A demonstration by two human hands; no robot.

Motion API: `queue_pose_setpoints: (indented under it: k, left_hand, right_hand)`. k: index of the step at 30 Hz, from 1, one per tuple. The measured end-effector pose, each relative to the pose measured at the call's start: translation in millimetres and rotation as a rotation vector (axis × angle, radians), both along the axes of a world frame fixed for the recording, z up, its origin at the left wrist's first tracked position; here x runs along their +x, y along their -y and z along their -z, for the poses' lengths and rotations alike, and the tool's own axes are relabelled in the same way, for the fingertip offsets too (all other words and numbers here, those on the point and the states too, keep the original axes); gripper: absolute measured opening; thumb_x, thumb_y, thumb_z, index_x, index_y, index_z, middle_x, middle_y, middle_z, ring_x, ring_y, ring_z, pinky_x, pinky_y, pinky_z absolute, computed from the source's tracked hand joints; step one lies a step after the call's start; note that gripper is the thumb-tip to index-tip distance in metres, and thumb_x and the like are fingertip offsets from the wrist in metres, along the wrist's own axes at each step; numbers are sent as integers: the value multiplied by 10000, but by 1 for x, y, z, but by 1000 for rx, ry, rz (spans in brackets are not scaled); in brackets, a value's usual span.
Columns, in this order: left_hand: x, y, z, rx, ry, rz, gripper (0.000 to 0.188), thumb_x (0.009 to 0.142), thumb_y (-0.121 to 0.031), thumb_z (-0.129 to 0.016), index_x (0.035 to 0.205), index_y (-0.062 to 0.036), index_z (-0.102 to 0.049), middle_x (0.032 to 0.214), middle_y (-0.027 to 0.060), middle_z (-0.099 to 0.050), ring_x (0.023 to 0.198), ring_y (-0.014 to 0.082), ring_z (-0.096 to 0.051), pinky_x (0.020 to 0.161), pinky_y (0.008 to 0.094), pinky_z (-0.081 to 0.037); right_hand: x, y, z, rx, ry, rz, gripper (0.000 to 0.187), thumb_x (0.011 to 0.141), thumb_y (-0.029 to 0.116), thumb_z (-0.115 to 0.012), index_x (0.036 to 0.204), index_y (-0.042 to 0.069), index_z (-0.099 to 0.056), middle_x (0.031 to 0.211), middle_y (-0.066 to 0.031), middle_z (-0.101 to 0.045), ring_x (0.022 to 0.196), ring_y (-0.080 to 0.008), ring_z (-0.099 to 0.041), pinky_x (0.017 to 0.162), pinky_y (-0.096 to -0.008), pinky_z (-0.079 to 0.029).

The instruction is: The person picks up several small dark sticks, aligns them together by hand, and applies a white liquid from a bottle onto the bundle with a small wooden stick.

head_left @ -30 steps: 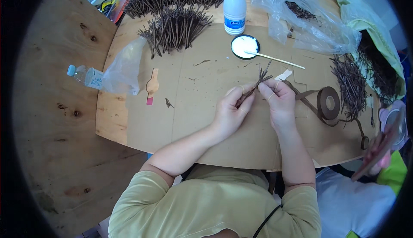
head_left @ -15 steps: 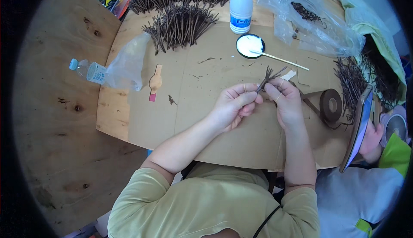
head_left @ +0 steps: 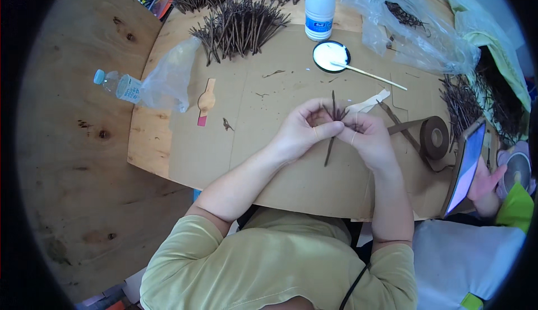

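A thin brown twig-like stem [head_left: 329, 153] with a tuft of short prongs at its top stands between my two hands, its lower end pointing toward me. My left hand [head_left: 302, 129] is closed on it, with thumb and fingers pinched near the tuft. From the other side my right hand [head_left: 370, 139] pinches at the same spot, fingertips almost meeting the left thumb. The fingers hide where the prongs join the stem. Just beyond my right hand lies a white paper strip [head_left: 370, 102], and to its right a roll of brown tape [head_left: 434, 137] with a loose tail.
Bundled brown stems [head_left: 241, 32] stand at the back left. A white bottle [head_left: 320, 10] and a black-rimmed dish of white paste [head_left: 330, 56] with a stick [head_left: 375, 78] sit behind my hands. At right, another person's hand [head_left: 486, 178] is behind a phone [head_left: 466, 167].
The stem has turned from a slant to nearly upright, its lower end now showing below my fingers. My hands have shifted slightly and drawn together, uncovering more of the white strip.
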State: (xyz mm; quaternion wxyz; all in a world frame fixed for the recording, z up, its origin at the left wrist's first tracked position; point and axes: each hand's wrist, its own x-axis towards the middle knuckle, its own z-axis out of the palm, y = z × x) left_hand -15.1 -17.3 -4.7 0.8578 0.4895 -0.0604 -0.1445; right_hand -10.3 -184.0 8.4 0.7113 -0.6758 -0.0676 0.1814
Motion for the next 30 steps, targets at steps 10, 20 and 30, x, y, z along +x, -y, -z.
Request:
queue_pose_setpoints:
  k: [10,20,30]
  left_hand:
    - [9,-13,-3,101,-67,66,96,802,-15,-605,896,-5,-584,874,62,-620,782,108,-581,745,242,-467]
    - [15,-29,-12,264,122,112,133,804,-8,-589,935,7,-589,903,85,-629,832,119,-592,752,248,-465]
    - [11,-29,-6,-312,-121,317,225,779,-38,-628,995,11,-590,936,124,-613,876,215,-610,778,312,-498]
  right_hand:
    - [0,3,-11,-207,115,-69,128,764,98,-642,846,-1,-636,681,30,-521,611,-37,-455,546,-208,-373]
    - [6,6,-29,-255,-18,-146,115,778,114,-626,813,4,-625,667,48,-503,601,-28,-435,538,-201,-364]
    - [4,7,-25,-32,-196,-280,170,808,119,-605,900,-25,-606,749,23,-573,657,-27,-481,583,-186,-383]
